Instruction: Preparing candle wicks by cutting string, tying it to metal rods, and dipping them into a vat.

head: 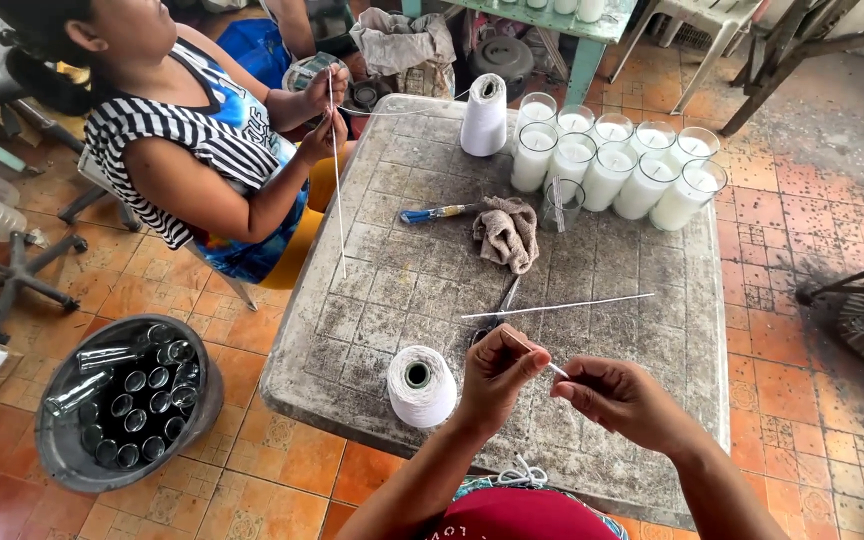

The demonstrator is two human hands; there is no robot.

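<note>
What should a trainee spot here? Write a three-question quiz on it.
1. True or false: the left hand and right hand pinch one white strand between them.
2. Which lies nearest the left hand? A cloth, B thread spool, C blue brush.
3. Fill in: the tub on the floor holds empty ____.
Key: 1 true; 2 B; 3 glasses.

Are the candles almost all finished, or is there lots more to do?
Done: white filled glasses stand at the table's far edge. In hand: the left hand and right hand pinch a thin white wick beside a string cone. Left: empty glasses fill the floor tub.
</note>
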